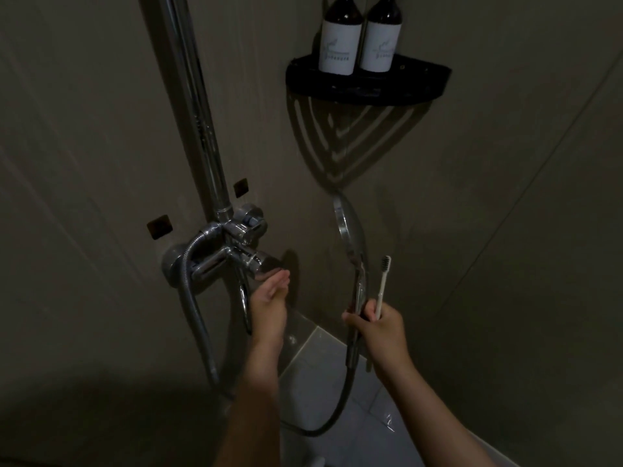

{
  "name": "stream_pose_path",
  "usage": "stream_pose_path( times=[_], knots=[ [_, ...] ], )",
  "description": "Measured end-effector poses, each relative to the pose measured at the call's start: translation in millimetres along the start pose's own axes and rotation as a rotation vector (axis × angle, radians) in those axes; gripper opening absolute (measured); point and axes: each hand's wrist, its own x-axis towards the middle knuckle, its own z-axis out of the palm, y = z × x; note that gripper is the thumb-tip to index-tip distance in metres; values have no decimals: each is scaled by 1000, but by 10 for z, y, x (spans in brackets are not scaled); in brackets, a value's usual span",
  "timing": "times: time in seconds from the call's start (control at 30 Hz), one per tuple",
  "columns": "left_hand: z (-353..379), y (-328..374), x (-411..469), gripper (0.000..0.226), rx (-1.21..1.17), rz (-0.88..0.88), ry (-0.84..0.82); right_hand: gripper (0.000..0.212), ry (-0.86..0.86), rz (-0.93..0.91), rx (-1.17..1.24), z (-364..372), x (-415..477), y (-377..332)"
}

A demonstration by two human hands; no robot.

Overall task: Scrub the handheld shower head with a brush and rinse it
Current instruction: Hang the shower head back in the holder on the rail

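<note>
Our right hand (377,328) bundles shower head (349,227) handle and toothbrush (383,284) in one fist, head upright above it; frees other hand. Our left hand (269,294) open, fingers spread, touching mixer valve (236,251) lever; likely turning on water for rinse.

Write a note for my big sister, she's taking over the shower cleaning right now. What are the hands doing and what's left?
Left hand: open, holding nothing, fingers reaching to the chrome faucet handle on the wall mixer.
Right hand: shut around both the shower head handle and the toothbrush, bristles pointing up. The head is upright, turned edge-on to the camera, its hose looping down below.
Done: both things are picked up. No water can be seen running; it is too dark to tell whether any scrubbing has happened.
Left: turn on the water, scrub the shower head's face, rinse it.
</note>
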Motion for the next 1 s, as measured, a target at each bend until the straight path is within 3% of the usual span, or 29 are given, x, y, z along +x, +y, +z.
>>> stream_pose_path(
  times=[0.27, 0.53, 0.73, 0.9, 1.0],
  knots=[
    [-149, 140, -103, 29, 8, -165, -178, 50, 12, -47, 64, -117, 18, -1],
    [-60, 76, -493, 36, 237, -266, -660, 47, -98, -81, 142, 13, 18, -84],
    [-41, 18, -578, 28, 151, -356, -742, 45, -136, -93, 148, 129, -37, -127],
    [-33, 55, -645, 30, 90, -335, -739, 24, -151, -108, 92, 156, -98, -131],
    [-45, 70, -675, 30, 86, -315, -740, 28, -158, -124, 45, 148, -103, -104]
  ],
)
